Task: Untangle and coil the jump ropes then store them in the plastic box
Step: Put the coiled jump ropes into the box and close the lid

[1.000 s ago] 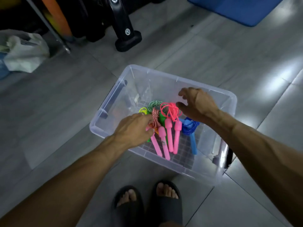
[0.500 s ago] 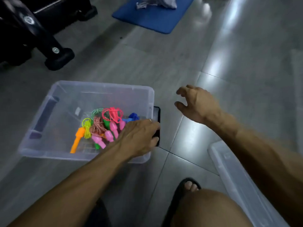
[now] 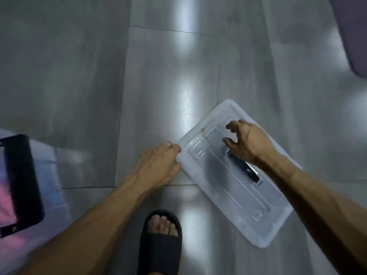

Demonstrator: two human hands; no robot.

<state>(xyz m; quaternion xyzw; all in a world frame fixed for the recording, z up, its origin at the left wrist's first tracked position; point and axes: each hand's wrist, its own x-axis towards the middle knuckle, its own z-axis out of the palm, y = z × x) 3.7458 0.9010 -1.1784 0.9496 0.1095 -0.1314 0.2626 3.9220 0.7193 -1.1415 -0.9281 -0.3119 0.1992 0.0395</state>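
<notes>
The clear plastic lid (image 3: 228, 195) of the box lies flat and askew on the grey floor tiles at centre right. My left hand (image 3: 158, 165) grips its near-left corner between fingers and thumb. Over the lid's far half my right hand (image 3: 248, 141) hovers with fingers spread and curled, holding nothing. A black latch (image 3: 244, 169) shows on the lid just under my right wrist. The plastic box (image 3: 55, 175) is a blur at the left edge, with its black handle (image 3: 21, 175) and a pink smear of jump ropes (image 3: 6, 201) inside.
My foot in a black slide sandal (image 3: 160, 235) stands at bottom centre, close to the lid's near edge. A purple-grey mat (image 3: 353, 26) reaches in at the top right corner. Bare grey tiles lie beyond the lid.
My view swung right, away from the box and onto the lid. Both hands left the box; the left now grips the lid's corner and the right is above the lid.
</notes>
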